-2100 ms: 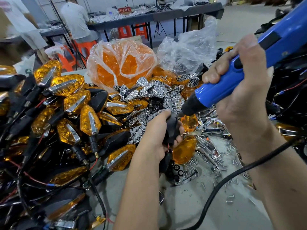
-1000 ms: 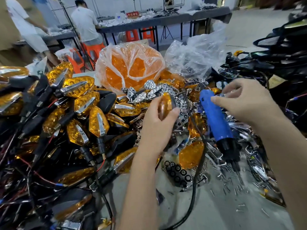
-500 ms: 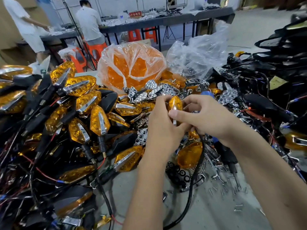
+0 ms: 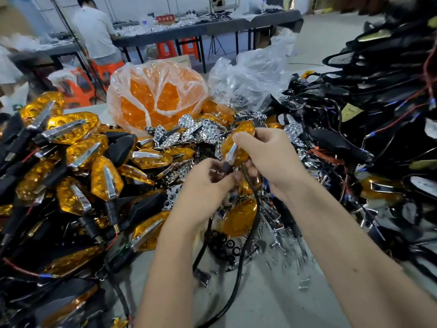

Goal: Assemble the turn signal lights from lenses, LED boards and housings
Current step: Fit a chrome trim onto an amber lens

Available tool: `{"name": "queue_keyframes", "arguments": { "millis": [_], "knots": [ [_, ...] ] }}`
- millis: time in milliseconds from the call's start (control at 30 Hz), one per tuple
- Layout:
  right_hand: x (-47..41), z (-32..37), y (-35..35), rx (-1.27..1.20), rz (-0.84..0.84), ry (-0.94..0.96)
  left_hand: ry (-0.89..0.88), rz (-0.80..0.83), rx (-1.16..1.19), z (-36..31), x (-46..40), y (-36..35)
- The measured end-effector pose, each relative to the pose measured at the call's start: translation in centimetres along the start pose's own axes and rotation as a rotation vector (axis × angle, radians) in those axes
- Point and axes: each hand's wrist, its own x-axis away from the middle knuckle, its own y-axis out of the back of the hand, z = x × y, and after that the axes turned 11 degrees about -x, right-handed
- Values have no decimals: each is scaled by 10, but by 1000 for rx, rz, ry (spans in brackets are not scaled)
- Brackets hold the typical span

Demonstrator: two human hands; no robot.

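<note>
At centre of the surface (image 4: 272, 301), above the clutter: one turn signal light (image 4: 238, 144), amber lens with chrome trim strip, held in the air by both hands. Right hand (image 4: 267, 157): grip closed around the lens end, thumb and fingers curled on it. Left hand (image 4: 205, 188): grip pinched together on the dark stem end of the same light; the fingertips are blurred. Near, between the forearms: one black cable (image 4: 238, 268), trailing down across the surface. Left: heap of assembled lights (image 4: 78, 176), amber lenses with chrome strips, black stems, red and black wires. Far centre: clear plastic bag of amber lenses (image 4: 158, 95); just right of it, a second clear bag (image 4: 255, 74), contents hard to tell. Between the bags and the hands: loose chrome reflector pieces (image 4: 189, 131). Right: pile of black housings (image 4: 378, 95) with wiring. Near right on the surface: scattered small screws (image 4: 290, 259). Under the hands: one loose amber lens (image 4: 238, 218) beside black ring-patterned parts (image 4: 224, 245). Far left background: a person (image 4: 94, 31) at a long dark table (image 4: 205, 28), orange stools (image 4: 179, 49) beneath it.
</note>
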Motion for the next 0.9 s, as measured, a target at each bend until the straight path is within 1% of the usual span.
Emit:
{"name": "queue_keyframes", "arguments": {
  "millis": [100,133,200,233,267,367,433,533,567,633,700,767,800,833,867,900],
  "knots": [
    [-1,4,2,-89,-30,29,64,49,-27,-1,3,6],
    [-1,5,0,-105,-24,44,83,40,-86,-2,6,9],
    [1,4,-6,-117,-9,67,98,-20,-317,-3,15,17],
    [2,5,-13,-137,-8,78,101,-64,-433,-4,21,26],
    [3,5,-20,-165,-14,90,104,-110,-499,-7,28,35],
    [4,8,-52,-278,-10,105,94,-255,-496,-20,56,75],
    [4,11,-79,-318,29,88,71,-344,-473,-27,76,103],
    [7,16,-124,-293,117,44,116,-458,-595,-27,106,139],
    [8,18,-143,-279,152,44,149,-519,-637,-23,116,153],
    [12,26,-173,-262,191,83,224,-650,-665,-13,132,176],
    [11,36,-199,-224,219,145,256,-793,-639,-6,142,195],
    [6,45,-226,-107,221,258,258,-983,-656,3,147,210],
    [5,50,-239,-40,220,373,275,-1085,-667,7,144,216],
    [7,53,-251,62,232,533,296,-1185,-664,12,139,221],
    [9,54,-265,231,268,725,331,-1268,-657,18,130,223],
    [12,51,-280,450,336,896,381,-1307,-655,25,121,224]
  ]
}}
